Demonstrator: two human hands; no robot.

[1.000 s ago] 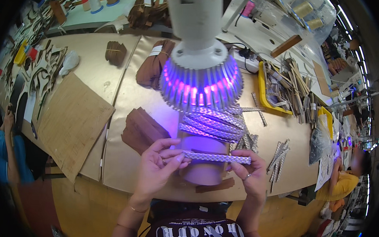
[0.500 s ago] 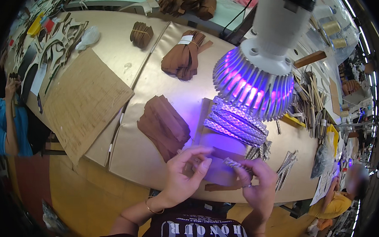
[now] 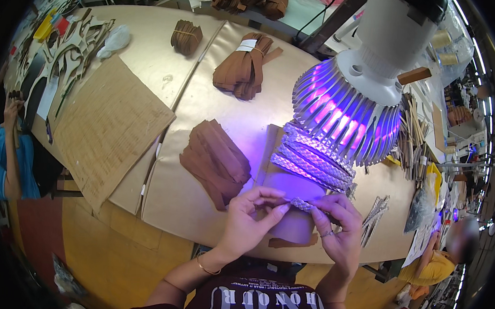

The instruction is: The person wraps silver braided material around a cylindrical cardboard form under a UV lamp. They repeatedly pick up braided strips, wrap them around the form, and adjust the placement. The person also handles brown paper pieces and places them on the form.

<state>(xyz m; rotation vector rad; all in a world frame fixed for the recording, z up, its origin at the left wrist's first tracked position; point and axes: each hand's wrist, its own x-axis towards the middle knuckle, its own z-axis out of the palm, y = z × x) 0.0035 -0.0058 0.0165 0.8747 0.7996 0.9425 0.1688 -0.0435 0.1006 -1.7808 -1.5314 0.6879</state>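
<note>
Our left hand (image 3: pixel 248 222) and right hand (image 3: pixel 340 232) pinch a braid (image 3: pixel 301 204) near the desk (image 3: pixel 167 215) edge — open room beyond brown strips (image 3: pixel 215 165).

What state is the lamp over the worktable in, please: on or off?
On: the lamp glows violet between its fins, and violet light tints the braided bands below.

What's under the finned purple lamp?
A bundle of silvery braided strips, lit purple, shows below its rim. The finned lamp covers the bundle's far part, so what lies there can't be seen.
</note>
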